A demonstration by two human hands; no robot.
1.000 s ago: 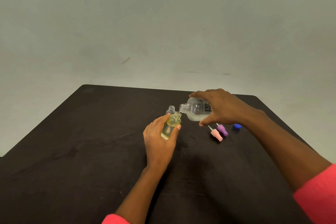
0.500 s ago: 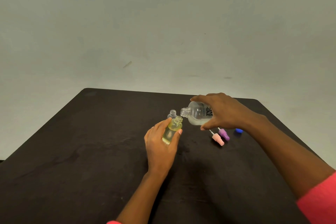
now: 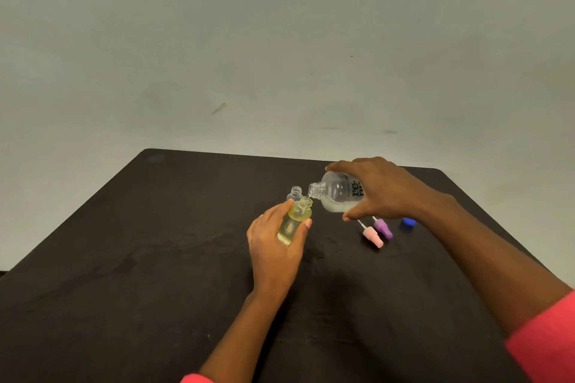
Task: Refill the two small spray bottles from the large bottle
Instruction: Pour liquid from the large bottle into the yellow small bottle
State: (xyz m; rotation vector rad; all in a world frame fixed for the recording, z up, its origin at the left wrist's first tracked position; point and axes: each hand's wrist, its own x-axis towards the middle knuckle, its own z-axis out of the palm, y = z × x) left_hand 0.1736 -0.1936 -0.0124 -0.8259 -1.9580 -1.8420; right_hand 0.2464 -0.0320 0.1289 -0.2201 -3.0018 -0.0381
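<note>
My left hand (image 3: 275, 249) grips a small yellowish spray bottle (image 3: 294, 221), uncapped and tilted with its neck toward the right. My right hand (image 3: 384, 191) holds the large clear bottle (image 3: 334, 193) on its side, its open mouth just above the small bottle's neck. Some clear liquid lies in the large bottle's lower side. A second small clear bottle (image 3: 295, 193) stands uncapped just behind the yellowish one, partly hidden by it.
A pink spray cap (image 3: 373, 236) and a purple spray cap (image 3: 383, 227) lie on the dark table (image 3: 155, 258) under my right hand. A blue cap (image 3: 408, 223) lies further right. A plain grey wall stands behind the table.
Both hands and bottles hold nearly the same pose. The large bottle's mouth has stayed over the small bottle's neck while the view shifted slightly.
</note>
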